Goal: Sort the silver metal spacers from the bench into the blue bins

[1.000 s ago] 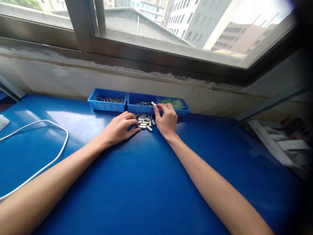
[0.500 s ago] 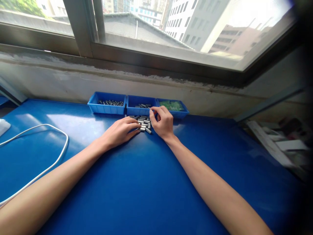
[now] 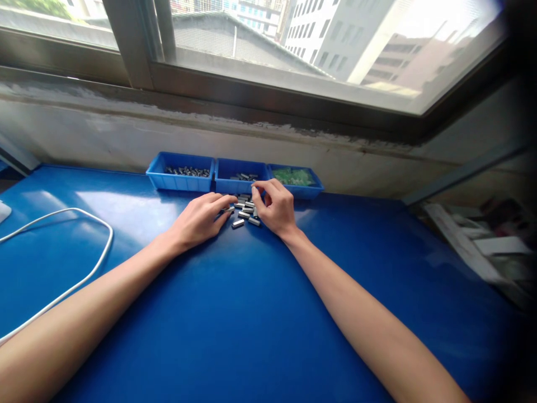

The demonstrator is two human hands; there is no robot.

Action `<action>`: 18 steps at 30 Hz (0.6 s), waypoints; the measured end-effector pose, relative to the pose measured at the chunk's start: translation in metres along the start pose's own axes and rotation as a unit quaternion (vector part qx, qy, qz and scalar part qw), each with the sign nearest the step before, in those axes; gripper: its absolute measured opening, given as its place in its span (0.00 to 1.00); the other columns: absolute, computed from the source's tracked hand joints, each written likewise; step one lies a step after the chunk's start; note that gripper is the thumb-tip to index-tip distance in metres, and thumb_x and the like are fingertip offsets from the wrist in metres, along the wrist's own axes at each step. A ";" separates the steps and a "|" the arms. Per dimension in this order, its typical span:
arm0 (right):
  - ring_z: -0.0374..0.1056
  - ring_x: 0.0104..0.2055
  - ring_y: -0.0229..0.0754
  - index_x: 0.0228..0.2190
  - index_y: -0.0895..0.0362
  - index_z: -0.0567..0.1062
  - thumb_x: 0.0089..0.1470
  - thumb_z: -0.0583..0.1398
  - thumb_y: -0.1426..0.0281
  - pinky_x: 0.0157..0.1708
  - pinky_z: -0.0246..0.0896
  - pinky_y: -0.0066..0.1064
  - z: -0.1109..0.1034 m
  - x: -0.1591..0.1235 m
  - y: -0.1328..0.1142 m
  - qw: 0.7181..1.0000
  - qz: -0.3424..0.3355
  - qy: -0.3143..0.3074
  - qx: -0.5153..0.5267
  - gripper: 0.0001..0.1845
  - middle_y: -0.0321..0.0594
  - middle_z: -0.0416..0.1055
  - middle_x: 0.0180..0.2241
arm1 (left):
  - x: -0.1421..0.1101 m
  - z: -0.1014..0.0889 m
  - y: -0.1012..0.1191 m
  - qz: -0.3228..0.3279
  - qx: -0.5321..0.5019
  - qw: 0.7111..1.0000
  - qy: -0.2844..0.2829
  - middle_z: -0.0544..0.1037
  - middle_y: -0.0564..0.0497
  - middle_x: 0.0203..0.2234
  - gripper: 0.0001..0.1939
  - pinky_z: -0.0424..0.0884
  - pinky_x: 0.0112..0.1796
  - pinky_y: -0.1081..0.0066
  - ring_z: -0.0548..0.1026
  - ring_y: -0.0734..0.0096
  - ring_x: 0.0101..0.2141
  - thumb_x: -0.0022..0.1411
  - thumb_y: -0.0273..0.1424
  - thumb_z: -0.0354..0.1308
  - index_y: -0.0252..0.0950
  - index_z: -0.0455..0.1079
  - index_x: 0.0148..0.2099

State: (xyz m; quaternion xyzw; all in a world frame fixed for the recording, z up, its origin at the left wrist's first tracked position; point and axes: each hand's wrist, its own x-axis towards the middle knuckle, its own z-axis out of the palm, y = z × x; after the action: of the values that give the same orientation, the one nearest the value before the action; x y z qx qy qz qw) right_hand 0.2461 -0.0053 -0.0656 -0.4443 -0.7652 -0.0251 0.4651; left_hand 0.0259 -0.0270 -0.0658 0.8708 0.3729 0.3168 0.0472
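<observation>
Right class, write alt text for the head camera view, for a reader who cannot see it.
Two bare hands, left hand and right hand, rest on a blue table around a heap of small metal blocks. Behind stand three blue trays under a window; a white cable lies left.

Both hands, the left hand (image 3: 197,219) and the right hand (image 3: 274,207), are resting fingertips on a small pile of metal pieces (image 3: 244,210) lying before three blue trays (image 3: 180,180).

Bright window daylight — vignetted right edge
</observation>
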 end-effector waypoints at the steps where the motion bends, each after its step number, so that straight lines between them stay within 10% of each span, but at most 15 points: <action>1: 0.69 0.31 0.39 0.38 0.56 0.78 0.63 0.58 0.68 0.35 0.64 0.30 0.000 0.000 0.000 1.000 0.000 -0.001 0.001 0.09 0.40 0.75 0.34 | 0.000 0.000 0.000 -0.002 -0.002 1.000 0.001 0.80 0.45 0.45 0.16 0.74 0.46 0.65 0.79 0.60 0.44 0.69 0.29 0.55 0.36 0.72 0.57; 11: 0.69 0.31 0.39 0.39 0.56 0.78 0.63 0.57 0.68 0.36 0.65 0.30 -0.001 -0.001 0.000 1.000 -0.015 -0.015 -0.013 0.10 0.40 0.75 0.34 | 0.001 -0.005 0.000 -0.001 -0.091 0.985 0.147 0.80 0.48 0.40 0.12 0.73 0.45 0.73 0.79 0.70 0.38 0.66 0.26 0.61 0.36 0.76 0.52; 18: 0.74 0.39 0.42 0.48 0.57 0.77 0.63 0.59 0.66 0.38 0.68 0.31 -0.004 -0.003 -0.009 0.984 -0.151 -0.087 -0.036 0.13 0.43 0.77 0.40 | 0.002 -0.005 0.002 -0.076 -0.207 0.962 0.160 0.83 0.48 0.38 0.15 0.78 0.46 0.70 0.82 0.67 0.37 0.66 0.36 0.63 0.36 0.75 0.52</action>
State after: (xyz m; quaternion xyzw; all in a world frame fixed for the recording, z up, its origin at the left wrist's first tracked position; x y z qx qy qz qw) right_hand 0.2432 -0.0144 -0.0627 -0.3410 -0.8596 -0.0837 0.3712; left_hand 0.0256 -0.0280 -0.0600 0.7492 0.3666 0.5179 0.1901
